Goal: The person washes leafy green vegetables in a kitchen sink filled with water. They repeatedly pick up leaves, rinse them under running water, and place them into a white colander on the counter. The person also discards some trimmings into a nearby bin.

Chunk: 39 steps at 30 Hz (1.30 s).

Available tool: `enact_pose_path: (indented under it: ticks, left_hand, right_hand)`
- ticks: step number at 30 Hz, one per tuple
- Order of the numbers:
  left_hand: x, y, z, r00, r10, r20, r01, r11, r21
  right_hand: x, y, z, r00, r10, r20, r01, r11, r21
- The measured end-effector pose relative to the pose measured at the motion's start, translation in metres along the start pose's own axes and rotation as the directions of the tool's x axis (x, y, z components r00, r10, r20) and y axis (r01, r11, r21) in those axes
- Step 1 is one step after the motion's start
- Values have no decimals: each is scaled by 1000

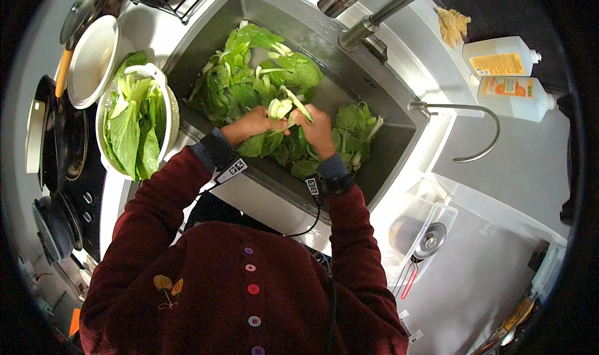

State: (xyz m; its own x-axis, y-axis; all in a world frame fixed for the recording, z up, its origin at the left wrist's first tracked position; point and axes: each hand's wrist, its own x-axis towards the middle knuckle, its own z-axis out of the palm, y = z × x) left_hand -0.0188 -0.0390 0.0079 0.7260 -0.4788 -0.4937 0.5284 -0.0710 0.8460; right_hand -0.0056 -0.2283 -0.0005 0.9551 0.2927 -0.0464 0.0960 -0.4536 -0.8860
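Note:
Over a grey sink (388,144) I hold leafy greens with pale stalks (280,108) between both hands. My left hand (249,125) is closed around the base of the stalks, leaves hanging below it. Close beside it, my right hand (317,132) pinches a pale green stalk (299,104). Loose leafy greens (243,74) lie heaped in the sink beyond my hands, and a smaller heap (357,133) sits to the right. To the left of the sink stands a white colander (171,115) with large green leaves (128,133) in it.
A white bowl (93,62) and a pan with a wooden handle (62,74) stand at the left. The faucet (393,12) reaches over the far edge. Two plastic bottles (508,98) and a thin curved spout (486,110) are at the right. A clear bin (446,214) holds a strainer.

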Motion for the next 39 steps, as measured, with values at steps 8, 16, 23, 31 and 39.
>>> enact_pose_path:
  ticks: [8, 16, 23, 31, 39]
  left_hand:
    - [9, 1, 1, 996, 88, 23, -85, 992, -98]
    - [16, -5, 6, 996, 90, -7, -90, 996, -24]
    - [22, -16, 0, 995, 6, -103, -2, 999, 38]
    - [27, -22, -10, 992, -95, -79, 106, 983, 147]
    - [22, -17, -21, 956, -198, -215, 226, 967, 115]
  right_hand:
    - [0, -8, 11, 991, 134, -27, -121, 950, 289]
    - [7, 12, 19, 988, 103, -117, -113, 990, -81]
    - [15, 21, 28, 996, -3, -87, 18, 984, 179]
    - [24, 96, 17, 976, 216, 13, -203, 892, 404]
    - [-12, 205, 49, 934, 315, 166, -151, 773, -616]
